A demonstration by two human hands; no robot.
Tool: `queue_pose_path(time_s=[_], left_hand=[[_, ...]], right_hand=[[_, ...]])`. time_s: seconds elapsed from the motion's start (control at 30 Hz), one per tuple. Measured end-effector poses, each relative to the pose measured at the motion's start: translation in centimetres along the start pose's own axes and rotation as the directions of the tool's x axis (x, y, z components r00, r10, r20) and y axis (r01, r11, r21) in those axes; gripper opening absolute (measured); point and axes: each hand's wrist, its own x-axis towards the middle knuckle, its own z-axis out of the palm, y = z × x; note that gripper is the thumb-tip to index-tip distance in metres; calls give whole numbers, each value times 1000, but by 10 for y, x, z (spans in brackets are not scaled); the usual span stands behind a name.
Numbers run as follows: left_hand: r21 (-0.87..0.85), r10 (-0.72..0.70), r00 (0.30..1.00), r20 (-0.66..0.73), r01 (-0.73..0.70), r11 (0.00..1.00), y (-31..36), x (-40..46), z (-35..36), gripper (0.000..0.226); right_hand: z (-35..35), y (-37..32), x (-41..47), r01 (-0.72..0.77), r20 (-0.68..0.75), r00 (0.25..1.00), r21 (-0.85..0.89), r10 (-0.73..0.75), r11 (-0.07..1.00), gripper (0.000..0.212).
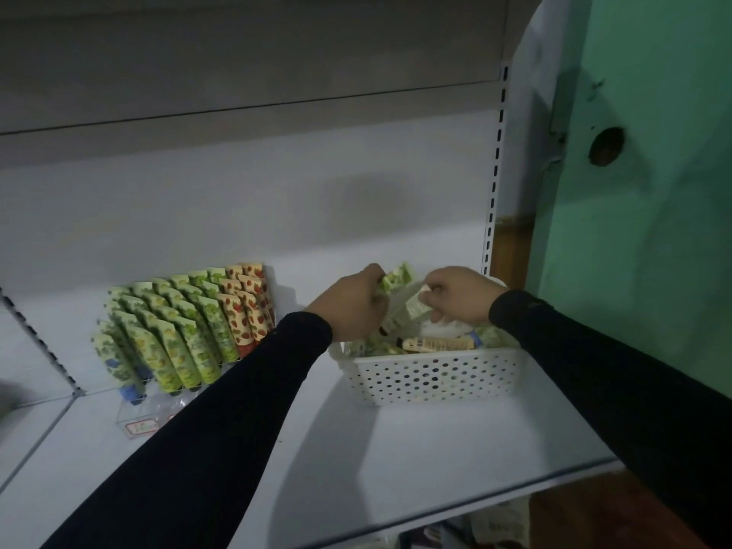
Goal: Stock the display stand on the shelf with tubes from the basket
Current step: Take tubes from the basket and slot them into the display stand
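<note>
— What do you see on the left side of the shelf [396,449]?

— There is the clear display stand [146,406], near the back wall. It is filled with rows of green tubes [190,346], and on its right end some red tubes with strawberries [245,311]. They lean back, with caps down toward the front and flat ends up toward the wall.

— And the hands?

— Both are over the white basket [435,376], which stands to the right of the stand, apart from it. The left hand [352,307] has its fingers curled around a green tube [396,277] above the back of the basket. Its flat end points up and a little to the right; I cannot see the cap. The right hand [455,295] is just beside it and pinches a pale tube [408,311] at the upper end. This tube hangs at a slant, its long axis going down to the left, the dark cap lowest.

— What is inside the basket?

— More tubes, lying mixed. One beige tube [439,344] lies almost flat, its length going left to right, just under the hands.
</note>
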Motion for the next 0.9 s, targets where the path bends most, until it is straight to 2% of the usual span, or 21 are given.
queue_pose_path(time_s=[0.07,0.2,0.3,0.37,0.47,0.53,0.6,0.67,0.8,0.9], left_hand=[[-94,-41,995,-94,32,995,-2,-6,-3,10],[-262,-126,966,-227,64,963,-5,-16,-8,8],[-477,-211,942,-263,63,876,-4,-26,-11,6],[-677,-270,941,-207,61,733,-3,-36,-15,9],[-900,-279,960,-1,121,419,-7,-53,-21,23],[-966,-210,972,108,152,209,-11,-66,-24,30],[-982,-173,977,125,147,121,-18,-77,-26,35],[-983,-182,979,92,119,140,-25,-86,-27,34],[-963,-261,965,2,72,258,-43,-100,-32,42],[-942,-277,959,-65,33,333,-55,-111,-33,37]], right_hand=[[-7,-5,-5,35,-91,996,137,-23,990,33],[-20,-27,-17,109,-274,961,234,-42,966,29],[-26,-51,-24,184,-285,957,455,-53,871,25],[-28,-66,-28,199,-211,974,633,-81,748,25],[-24,-82,-29,172,-124,985,783,-122,597,23],[-18,-91,-29,142,-87,988,849,-130,508,23],[-12,-100,-29,115,-60,989,888,-137,446,24],[-6,-111,-30,98,-36,988,895,-148,435,24],[8,-130,-30,85,-19,989,889,-150,449,30],[17,-143,-29,91,-27,989,885,-145,457,29]])
